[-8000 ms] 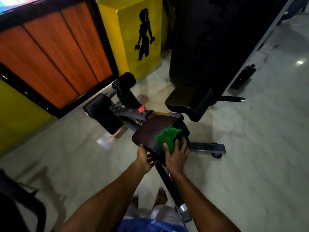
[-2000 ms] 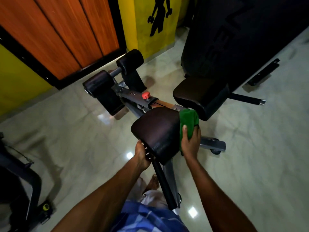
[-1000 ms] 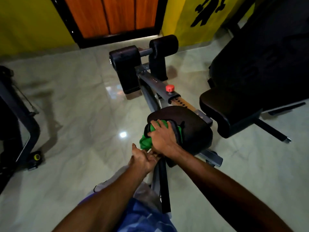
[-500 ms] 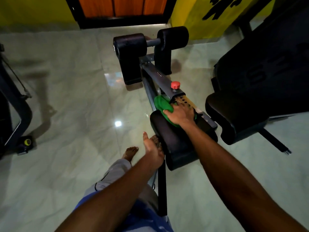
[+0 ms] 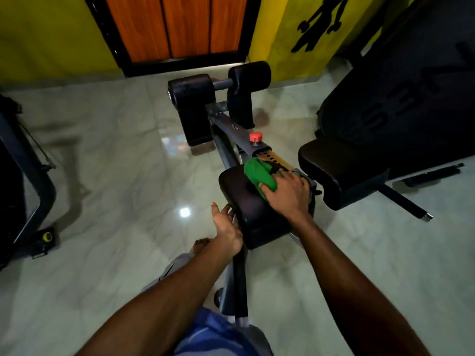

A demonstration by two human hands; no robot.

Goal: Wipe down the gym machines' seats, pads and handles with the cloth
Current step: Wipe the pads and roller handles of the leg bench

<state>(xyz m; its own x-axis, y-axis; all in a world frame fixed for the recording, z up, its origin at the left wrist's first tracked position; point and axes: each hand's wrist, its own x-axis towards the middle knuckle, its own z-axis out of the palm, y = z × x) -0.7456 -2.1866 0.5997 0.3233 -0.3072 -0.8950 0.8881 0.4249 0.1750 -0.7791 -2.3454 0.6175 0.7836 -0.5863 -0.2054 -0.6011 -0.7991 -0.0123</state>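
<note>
A dark padded cushion (image 5: 246, 201) of a gym machine sits on a grey steel frame in the middle of the head view. My right hand (image 5: 288, 194) lies on the pad's far top part and holds a bunched green cloth (image 5: 257, 173) against it. The cloth sticks out to the left of my fingers, toward the frame's perforated bar. My left hand (image 5: 227, 227) grips the pad's near left edge, thumb up, with its fingertips hidden at the rim.
Two black roller pads (image 5: 191, 91) stand at the frame's far end, behind a red knob (image 5: 255, 136). Another black seat pad (image 5: 323, 163) and a big black machine (image 5: 398, 98) are close on the right. A dark machine frame (image 5: 25, 176) stands left. The floor is glossy tile.
My right hand has kept the cloth on the pad's far end, sliding it slightly right. A second ago it was wiping the near left edge. My left hand stays at the pad's edge.
</note>
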